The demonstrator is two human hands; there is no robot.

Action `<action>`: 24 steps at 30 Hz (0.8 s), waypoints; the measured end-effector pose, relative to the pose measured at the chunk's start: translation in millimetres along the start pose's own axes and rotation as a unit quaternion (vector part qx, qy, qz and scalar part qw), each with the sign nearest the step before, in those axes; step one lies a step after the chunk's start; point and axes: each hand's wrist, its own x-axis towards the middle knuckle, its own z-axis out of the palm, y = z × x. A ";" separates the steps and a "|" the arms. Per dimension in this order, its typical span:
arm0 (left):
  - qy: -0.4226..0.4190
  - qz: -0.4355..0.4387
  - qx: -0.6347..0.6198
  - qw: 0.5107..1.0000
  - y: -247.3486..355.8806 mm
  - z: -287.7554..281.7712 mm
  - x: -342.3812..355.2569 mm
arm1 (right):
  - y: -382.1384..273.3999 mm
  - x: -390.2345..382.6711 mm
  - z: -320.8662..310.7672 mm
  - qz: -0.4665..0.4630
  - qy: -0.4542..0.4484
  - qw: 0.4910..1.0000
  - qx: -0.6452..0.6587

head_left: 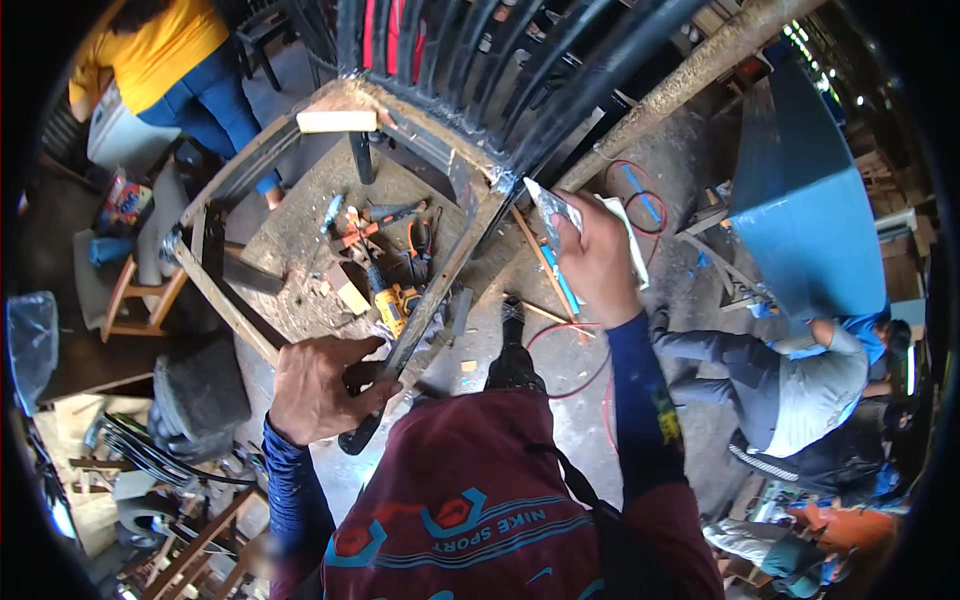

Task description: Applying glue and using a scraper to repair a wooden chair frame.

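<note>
My left hand (322, 392) grips the lower end of a wooden rail of an upturned furniture frame (445, 280) with black curved slats (470, 55) at the top. My right hand (595, 260) holds a flat white piece with grey smears (550, 205), its tip beside the frame's pale-smeared corner (502, 176); I cannot make out what it is. A pale block (336, 121) lies on the frame's far side. Inside the frame, a yellow drill (395, 306), orange-handled tools (420, 240) and wood offcuts (352, 296) lie on a worn board (280, 240).
A person in yellow (170, 70) stands at upper left beside chairs (135, 295). Another in a grey top (810, 390) works at right below a large blue panel (800, 230). Red hose (565, 390) crosses the floor. A diagonal pole (700, 65) runs overhead; scrap lies at lower left (180, 520).
</note>
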 end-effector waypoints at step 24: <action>-0.002 -0.075 -0.067 0.995 49.4 64.8 112.0 | 28.5 -42.8 135.6 0.044 0.255 0.940 0.224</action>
